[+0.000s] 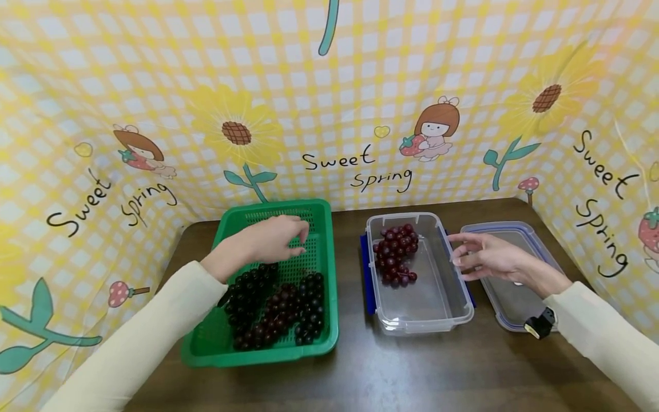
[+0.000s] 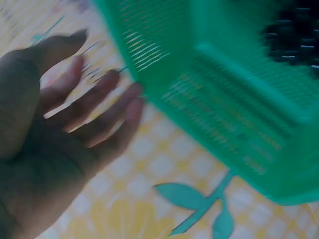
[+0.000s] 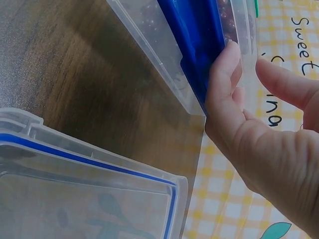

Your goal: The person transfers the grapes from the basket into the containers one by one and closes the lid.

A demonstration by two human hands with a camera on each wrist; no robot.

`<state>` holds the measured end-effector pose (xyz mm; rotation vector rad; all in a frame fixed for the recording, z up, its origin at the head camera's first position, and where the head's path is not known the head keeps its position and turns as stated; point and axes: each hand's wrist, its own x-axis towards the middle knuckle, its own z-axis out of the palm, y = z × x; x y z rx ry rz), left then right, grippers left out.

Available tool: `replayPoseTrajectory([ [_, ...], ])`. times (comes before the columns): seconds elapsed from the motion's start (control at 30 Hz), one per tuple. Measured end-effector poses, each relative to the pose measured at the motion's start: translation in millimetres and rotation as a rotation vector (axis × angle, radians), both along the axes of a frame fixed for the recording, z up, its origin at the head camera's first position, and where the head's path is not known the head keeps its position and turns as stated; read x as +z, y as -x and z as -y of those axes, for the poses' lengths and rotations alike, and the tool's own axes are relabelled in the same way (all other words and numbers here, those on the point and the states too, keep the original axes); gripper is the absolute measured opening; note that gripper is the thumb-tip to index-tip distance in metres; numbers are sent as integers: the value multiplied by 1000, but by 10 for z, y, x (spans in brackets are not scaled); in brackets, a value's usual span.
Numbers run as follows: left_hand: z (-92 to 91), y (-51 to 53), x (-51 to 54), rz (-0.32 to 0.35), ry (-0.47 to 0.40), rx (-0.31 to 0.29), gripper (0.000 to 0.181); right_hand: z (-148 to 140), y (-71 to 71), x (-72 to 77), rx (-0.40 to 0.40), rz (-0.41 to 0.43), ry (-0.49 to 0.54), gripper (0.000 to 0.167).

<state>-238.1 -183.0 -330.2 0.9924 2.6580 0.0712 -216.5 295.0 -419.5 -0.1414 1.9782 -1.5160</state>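
Observation:
My left hand [image 1: 273, 239] hangs over the upper part of a green basket [image 1: 333, 286], fingers loosely bent and holding nothing. In the left wrist view the hand [image 2: 75, 114] has its fingers spread beside the basket [image 2: 214, 134]. Bunches of black grapes [image 1: 249, 292] and dark red grapes [image 1: 275, 315] lie in the lower basket. A clear container [image 1: 427, 309] holds one red bunch [image 1: 396, 252] at its left side. At the container's right side is my right hand [image 1: 489, 257]; its fingertips touch the blue side flap [image 3: 199, 55], with the thumb apart.
A clear lid with a blue seal [image 1: 530, 309] lies on the brown table [image 1: 381, 377], right of the container and partly under my right hand. Behind and at both sides hangs a yellow checked cloth [image 1: 329, 103]. A black device [image 1: 539, 323] is on my right wrist.

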Motion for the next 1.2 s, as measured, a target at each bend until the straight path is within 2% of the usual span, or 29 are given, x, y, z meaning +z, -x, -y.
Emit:
replayPoseTrajectory([
  [0.17, 140, -61, -207, -81, 6, -50, 16, 0, 13, 9, 0, -7, -1, 80],
  [0.33, 306, -90, -309, -92, 40, -43, 29, 0, 12, 12, -2, -3, 0, 81],
  [0.47, 399, -112, -329, -57, 94, -35, 39, -6, 4, 13, -4, -3, 2, 80],
  [0.6, 485, -155, -354, 13, 121, -18, 45, -11, 0, 16, -2, -8, 5, 81],
  [0.83, 630, -174, -485, 153, 142, 64, 58, -14, 6, 11, -3, -14, 4, 80],
  [1.0, 742, -209, -571, 201, 127, 105, 58, -11, 0, 3, -5, -11, 5, 80],
  [1.2, 859, -245, -629, 225, 126, 111, 53, -3, -11, -11, -9, -1, 2, 81],
])
